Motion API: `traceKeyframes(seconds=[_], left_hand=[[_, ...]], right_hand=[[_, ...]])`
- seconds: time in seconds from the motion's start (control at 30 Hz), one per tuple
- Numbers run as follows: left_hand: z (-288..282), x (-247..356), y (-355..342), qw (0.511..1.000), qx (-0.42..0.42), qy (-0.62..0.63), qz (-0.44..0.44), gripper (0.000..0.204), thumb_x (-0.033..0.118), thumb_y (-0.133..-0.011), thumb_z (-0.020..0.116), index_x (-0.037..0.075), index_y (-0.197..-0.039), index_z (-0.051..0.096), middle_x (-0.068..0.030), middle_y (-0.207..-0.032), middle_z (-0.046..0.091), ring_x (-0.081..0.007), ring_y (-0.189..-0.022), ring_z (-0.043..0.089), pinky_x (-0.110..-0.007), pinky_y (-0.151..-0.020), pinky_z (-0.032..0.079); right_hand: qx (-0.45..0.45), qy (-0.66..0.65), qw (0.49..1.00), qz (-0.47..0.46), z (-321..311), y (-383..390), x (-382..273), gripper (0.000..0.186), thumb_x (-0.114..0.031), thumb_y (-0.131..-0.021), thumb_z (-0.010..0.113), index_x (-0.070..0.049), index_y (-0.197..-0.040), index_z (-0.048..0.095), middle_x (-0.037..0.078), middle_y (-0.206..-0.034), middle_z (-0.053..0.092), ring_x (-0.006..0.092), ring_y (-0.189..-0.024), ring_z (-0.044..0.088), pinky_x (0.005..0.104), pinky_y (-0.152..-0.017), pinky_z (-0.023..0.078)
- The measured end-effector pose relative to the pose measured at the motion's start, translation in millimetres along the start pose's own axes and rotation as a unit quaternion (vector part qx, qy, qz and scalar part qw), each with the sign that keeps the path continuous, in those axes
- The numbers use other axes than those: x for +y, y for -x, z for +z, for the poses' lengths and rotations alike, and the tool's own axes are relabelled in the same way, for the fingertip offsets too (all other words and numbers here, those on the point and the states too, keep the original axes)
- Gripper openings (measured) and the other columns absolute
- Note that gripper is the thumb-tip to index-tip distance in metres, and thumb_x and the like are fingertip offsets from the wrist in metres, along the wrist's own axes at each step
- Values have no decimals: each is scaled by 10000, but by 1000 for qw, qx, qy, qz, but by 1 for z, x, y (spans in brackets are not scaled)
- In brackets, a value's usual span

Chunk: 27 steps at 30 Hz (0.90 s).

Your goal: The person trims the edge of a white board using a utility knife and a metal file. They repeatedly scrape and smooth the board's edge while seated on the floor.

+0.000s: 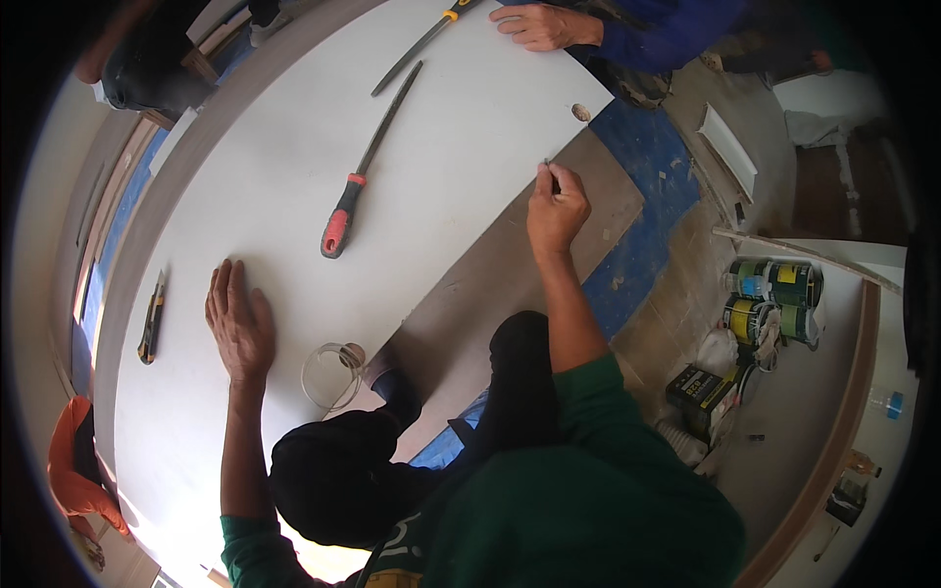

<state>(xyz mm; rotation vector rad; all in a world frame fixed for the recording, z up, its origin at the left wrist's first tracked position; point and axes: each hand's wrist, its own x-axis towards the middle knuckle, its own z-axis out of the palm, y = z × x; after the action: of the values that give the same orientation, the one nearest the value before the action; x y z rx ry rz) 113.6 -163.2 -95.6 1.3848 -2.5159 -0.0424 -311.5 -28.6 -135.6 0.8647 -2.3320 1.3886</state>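
Observation:
A large white panel [441, 147] lies in front of me. My left hand [241, 328] rests palm down on it, fingers stretched out. At the panel's near right edge, my right hand [557, 208] is closed in a pinch; what it holds, if anything, is too small to name. Left of my left hand lies a utility knife [152, 321]. Farther up are a file with a red and black handle [339, 216] and a second file with a yellow and black handle [421, 44]. A clear round container [330, 378] sits near a hole at the panel's near edge.
Another person's hand [534, 26] rests on the panel's far edge, near a round hole [580, 113]. Blue sheeting [637, 157] covers floor at the right. Several paint cans [750, 318] and a black box [701, 397] stand there. An orange cloth [74, 461] lies far left.

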Motion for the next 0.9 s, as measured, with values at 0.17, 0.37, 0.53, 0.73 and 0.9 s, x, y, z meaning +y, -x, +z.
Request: traceKeyframes(seconds=[0.17,0.37,0.53,0.73,0.9], left_hand=[[3,-6,4,1000,4,-7,-6,471,187,-1008,515,14,-1446,498,-189,-1497,489,-367,-1428,409,-493,-1188,294],[2,-9,4,1000,-7,-7,-5,468,186,-1016,495,15,-1451,488,-189,-1496,488,-371,-1425,412,-505,-1178,299],[5,-3,1,1000,-6,1,0,467,190,-1018,482,20,-1452,485,-193,-1492,488,-386,-1419,414,-512,-1172,302],[5,-5,4,1000,-15,-14,-17,475,181,-1012,483,11,-1455,479,-199,-1491,485,-384,-1419,416,-511,-1175,298],[1,-1,1,1000,-5,-12,-5,486,191,-1004,514,14,-1456,481,-197,-1485,489,-362,-1421,416,-493,-1179,295]], right_hand=[[-54,-148,987,10,-17,116,-69,63,-1,-898,731,12,-926,676,126,-872,702,257,-779,695,350,-679,552],[-40,-83,996,-13,-8,24,-15,79,-37,-903,725,33,-936,706,139,-883,713,257,-756,694,351,-677,550],[34,-18,999,30,12,-121,89,187,-118,-899,726,56,-965,745,161,-832,733,248,-735,706,341,-684,544],[24,44,998,32,35,-183,129,166,-118,-863,736,21,-948,763,188,-856,749,340,-774,731,407,-724,553],[-24,128,991,-45,13,-147,100,137,-114,-860,736,4,-924,761,186,-902,746,361,-836,715,416,-753,551]])
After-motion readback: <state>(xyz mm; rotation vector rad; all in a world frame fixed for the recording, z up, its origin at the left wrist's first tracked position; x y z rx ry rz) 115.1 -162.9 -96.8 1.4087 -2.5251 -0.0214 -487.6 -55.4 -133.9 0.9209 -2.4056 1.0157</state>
